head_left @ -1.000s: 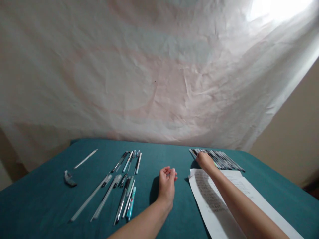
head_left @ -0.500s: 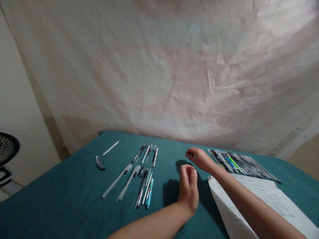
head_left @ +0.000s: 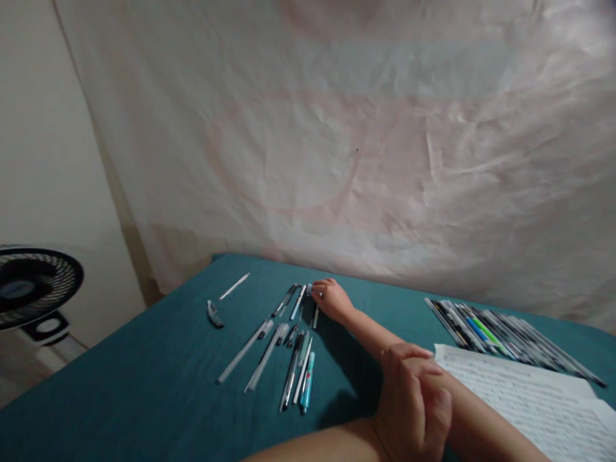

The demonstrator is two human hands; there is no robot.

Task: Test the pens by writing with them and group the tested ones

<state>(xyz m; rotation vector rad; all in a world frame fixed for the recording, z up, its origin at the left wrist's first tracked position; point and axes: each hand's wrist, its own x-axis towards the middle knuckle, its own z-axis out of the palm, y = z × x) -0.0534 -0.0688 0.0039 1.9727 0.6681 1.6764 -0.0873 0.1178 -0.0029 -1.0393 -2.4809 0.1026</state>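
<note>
My right hand reaches to the back group of pens, its fingers pinched at the top end of a pen that shows partly below them. Beside it lie a white pen and a dark pen. My left hand is closed with bent fingers, overlapping my right forearm; whether it touches the arm or holds anything is hidden. Nearer me, a turquoise pen, a slim white pen and a black clear-barrelled pen lie side by side, with long clear pens to their left.
On the green cloth, a grey clip-like piece and a thin white stick lie at the left. A row of many pens and written sheets are at the right. A fan stands beyond the left edge.
My right hand has moved left from the middle of the cloth to the back pens. My left hand now overlaps my right forearm. The view has turned slightly left.
</note>
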